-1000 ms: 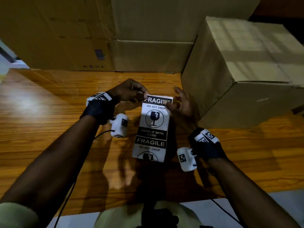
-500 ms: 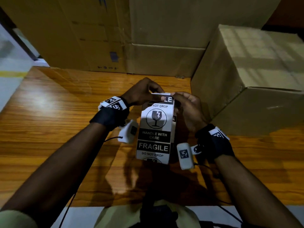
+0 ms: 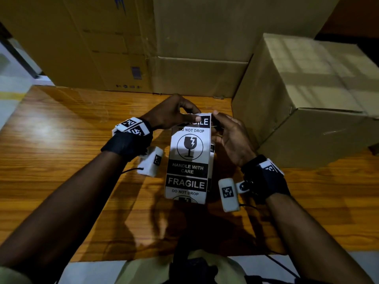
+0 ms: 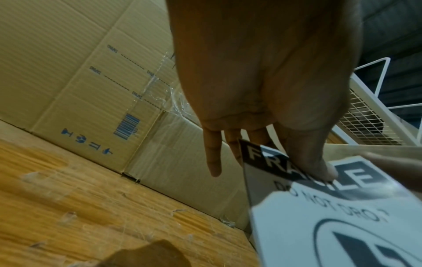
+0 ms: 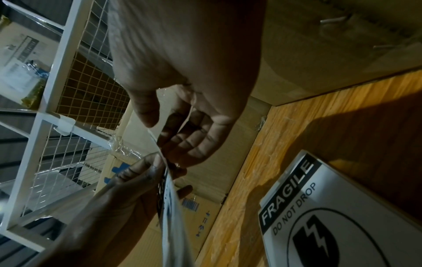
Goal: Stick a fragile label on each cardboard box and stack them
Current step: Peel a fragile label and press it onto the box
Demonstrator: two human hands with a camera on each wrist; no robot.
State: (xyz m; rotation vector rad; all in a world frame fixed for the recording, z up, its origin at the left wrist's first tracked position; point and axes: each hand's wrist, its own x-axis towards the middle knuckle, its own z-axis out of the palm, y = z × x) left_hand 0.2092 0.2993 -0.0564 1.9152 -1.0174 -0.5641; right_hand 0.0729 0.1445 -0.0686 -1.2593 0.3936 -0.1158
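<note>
A strip of black-and-white fragile labels (image 3: 187,156) hangs upright above the wooden table (image 3: 61,160), held at its top edge by both hands. My left hand (image 3: 194,115) pinches the top left, its thumb pressed on the black "FRAGILE" header (image 4: 319,207). My right hand (image 3: 215,119) holds the top right corner, fingers curled behind the sheet (image 5: 170,207) and thumb in front. A closed cardboard box (image 3: 307,99) stands on the table just right of my hands. Another fragile label (image 5: 319,225) shows below my right wrist.
Large cardboard boxes (image 3: 194,37) line the back of the table, one with blue print and a barcode (image 4: 128,126). A white wire-mesh rack (image 5: 80,90) stands behind them. The table's front edge is close to my body.
My right hand, open beside the strip a second ago, has closed onto its top right corner. Both hands and the strip sit slightly further from me.
</note>
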